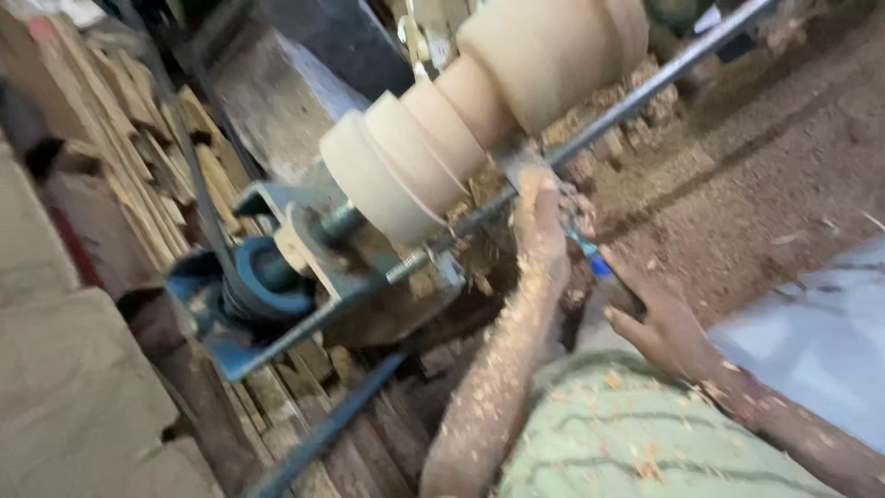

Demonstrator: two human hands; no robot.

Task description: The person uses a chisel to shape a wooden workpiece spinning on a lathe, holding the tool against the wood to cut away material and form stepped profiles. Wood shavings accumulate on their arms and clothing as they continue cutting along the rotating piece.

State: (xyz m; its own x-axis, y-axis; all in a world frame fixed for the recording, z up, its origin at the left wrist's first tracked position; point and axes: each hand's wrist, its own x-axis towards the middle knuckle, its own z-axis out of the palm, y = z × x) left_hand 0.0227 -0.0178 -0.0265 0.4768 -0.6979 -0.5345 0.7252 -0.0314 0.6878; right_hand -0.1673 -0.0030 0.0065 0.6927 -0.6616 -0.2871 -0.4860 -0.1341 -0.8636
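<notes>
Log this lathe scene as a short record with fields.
Setting: wood lathe over stacked planks
Workpiece: pale turned wood piece, stepped profile, mounted on the lathe
Left hand: up at the metal rest bar, below the workpiece, forearm coated in sawdust
Right hand: gripping a blue-handled tool
Ground: wood shavings
Image: motion-blurred

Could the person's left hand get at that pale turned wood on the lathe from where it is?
Probably yes. The left hand rests on the metal bar right beneath the wood piece, and nothing stands between them.
</notes>
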